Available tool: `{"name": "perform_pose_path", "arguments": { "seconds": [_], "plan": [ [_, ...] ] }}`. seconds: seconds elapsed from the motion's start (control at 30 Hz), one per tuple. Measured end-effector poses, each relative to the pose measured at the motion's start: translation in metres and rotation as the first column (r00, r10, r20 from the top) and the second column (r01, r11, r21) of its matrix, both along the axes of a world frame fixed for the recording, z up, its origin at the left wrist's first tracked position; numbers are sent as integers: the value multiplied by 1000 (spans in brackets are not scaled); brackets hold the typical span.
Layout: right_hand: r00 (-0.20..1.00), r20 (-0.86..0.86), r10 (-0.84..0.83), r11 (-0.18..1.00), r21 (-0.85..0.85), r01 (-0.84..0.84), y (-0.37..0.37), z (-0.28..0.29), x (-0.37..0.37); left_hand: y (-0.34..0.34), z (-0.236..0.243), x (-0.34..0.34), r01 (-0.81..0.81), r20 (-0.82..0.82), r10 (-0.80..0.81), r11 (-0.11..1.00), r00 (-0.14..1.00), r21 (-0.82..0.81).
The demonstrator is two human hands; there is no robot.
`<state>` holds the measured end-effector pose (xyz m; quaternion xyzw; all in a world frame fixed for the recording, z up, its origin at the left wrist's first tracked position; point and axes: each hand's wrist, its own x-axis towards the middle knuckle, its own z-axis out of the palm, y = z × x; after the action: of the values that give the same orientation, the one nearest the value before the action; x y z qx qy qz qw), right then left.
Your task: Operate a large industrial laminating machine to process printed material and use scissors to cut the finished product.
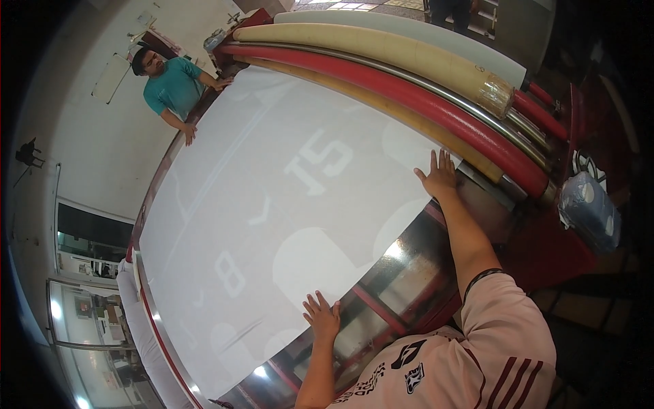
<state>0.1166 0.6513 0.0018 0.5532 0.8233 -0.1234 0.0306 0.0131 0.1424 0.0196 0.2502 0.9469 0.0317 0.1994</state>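
A wide white sheet [286, 170] lies spread over the machine's flat bed, with paler shapes and garment-like outlines showing faintly through it. My left hand [322, 317] rests flat on the sheet's near edge, fingers stretched. Farther right, my right hand [439, 176] lies with spread fingers on the sheet's corner, close to the rollers. Neither hand grips anything. Across the bed a co-worker [176, 88] in a teal shirt has both hands at the opposite edge of the sheet. Some small wrinkles show near the sheet's lower part.
Along the bed's far right run a red roller [409, 102], a yellowish wrapped roll [381, 54], a metal bar and a white roll [409, 37]. A plastic-wrapped bluish box [589, 211] hangs at the machine's right end. Shiny metal bed [398, 262] shows along the near side.
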Motion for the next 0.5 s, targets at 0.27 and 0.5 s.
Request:
{"name": "perform_pose_path", "arguments": {
  "seconds": [0.27, 0.5],
  "plan": [
    [1000, 4, 4, 1000, -9, -4, 0, 2, 0, 1, 1, 1, 8, -3, -9, 999, 1000, -32],
    [1000, 17, 7, 1000, -18, -7, 1, 2, 0, 0, 1, 2, 14, -12, -14, 1000, 1000, -12]
  ]
}}
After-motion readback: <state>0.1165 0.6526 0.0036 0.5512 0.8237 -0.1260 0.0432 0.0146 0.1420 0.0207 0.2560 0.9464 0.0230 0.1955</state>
